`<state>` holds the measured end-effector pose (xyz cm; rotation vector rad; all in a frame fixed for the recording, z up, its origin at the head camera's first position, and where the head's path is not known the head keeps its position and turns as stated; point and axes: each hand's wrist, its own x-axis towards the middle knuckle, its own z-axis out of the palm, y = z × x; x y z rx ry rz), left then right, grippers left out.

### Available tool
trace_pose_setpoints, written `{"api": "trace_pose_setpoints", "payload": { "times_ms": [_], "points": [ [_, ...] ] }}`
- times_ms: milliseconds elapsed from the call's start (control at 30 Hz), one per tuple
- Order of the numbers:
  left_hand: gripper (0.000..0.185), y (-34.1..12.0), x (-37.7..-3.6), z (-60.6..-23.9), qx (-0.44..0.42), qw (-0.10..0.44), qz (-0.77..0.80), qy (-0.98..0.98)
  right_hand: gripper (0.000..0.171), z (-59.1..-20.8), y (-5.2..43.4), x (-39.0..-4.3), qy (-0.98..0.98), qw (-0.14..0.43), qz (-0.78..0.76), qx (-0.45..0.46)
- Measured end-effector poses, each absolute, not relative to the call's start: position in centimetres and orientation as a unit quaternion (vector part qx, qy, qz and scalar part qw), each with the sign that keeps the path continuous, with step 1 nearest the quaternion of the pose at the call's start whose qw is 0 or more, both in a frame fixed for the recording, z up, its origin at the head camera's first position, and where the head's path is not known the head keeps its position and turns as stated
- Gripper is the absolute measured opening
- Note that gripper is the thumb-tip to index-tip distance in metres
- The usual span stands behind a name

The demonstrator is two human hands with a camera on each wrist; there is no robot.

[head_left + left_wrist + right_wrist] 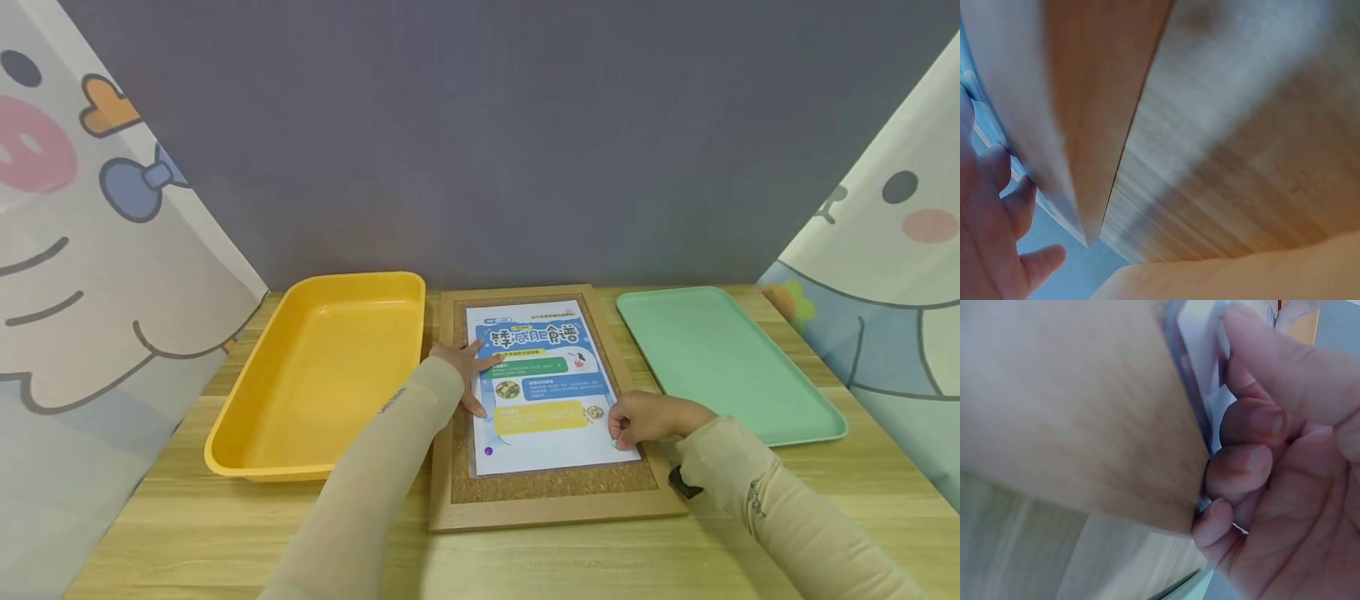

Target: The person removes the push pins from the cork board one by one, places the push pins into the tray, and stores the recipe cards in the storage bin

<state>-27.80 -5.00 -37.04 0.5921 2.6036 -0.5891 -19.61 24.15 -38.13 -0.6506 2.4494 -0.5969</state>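
In the head view, a person works at a wooden table (165, 525) over a cork board (555, 486) with a light wooden frame (562, 510), and a printed sheet (551, 390) with blue, green and yellow blocks lies on the cork, slightly turned. The left hand (467, 367) rests with its fingers spread across the sheet's left edge. The right hand (651, 417) is at the sheet's lower right corner, its fingers curled and pinching a small pale thing (617, 443), mostly hidden by the fingertips. A purple dot (488, 451) shows near the sheet's lower left corner. A yellow tray (330, 367) stands left of the board and a green tray (735, 358) right of it, with a grey wall (480, 150) behind. In the left wrist view, the left hand's fingers are parted and reach over the frame to the sheet's edge, with bare table beyond the frame. In the right wrist view, the frame is blurred and close; the right hand's fingers are bent in, thumb and forefinger near together over the sheet, and what they pinch cannot be made out from this side
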Motion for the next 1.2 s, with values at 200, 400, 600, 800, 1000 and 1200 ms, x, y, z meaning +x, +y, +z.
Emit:
{"api": "trace_pose_setpoints", "payload": {
  "times_ms": [200,400,600,800,1000,1200],
  "points": [
    [0.113,-4.9,-27.4,-36.7,0.211,0.203,-0.218,0.931,0.015,-38.1,24.2,-19.7,0.902,0.275,-0.232,-0.239],
    [0.111,-5.0,-27.1,-36.4,0.214,0.197,-0.225,0.93,0.017,-37.9,24.2,-19.5,0.903,0.278,-0.233,-0.229],
    [0.108,-5.0,-26.8,-36.1,0.217,0.19,-0.214,0.933,0.015,-37.7,24.6,-19.8,0.898,0.276,-0.257,-0.229],
    [0.109,-5.0,-26.8,-36.1,0.215,0.192,-0.211,0.934,0.015,-37.3,25.4,-20.6,0.891,0.263,-0.279,-0.242],
    [0.109,-4.9,-26.8,-36.0,0.211,0.198,-0.211,0.934,0.014,-37.4,26.2,-21.4,0.892,0.242,-0.297,-0.241],
    [0.107,-4.8,-27.0,-36.5,0.204,0.201,-0.207,0.936,0.013,-37.5,26.8,-22.2,0.905,0.21,-0.294,-0.226]
  ]
}}
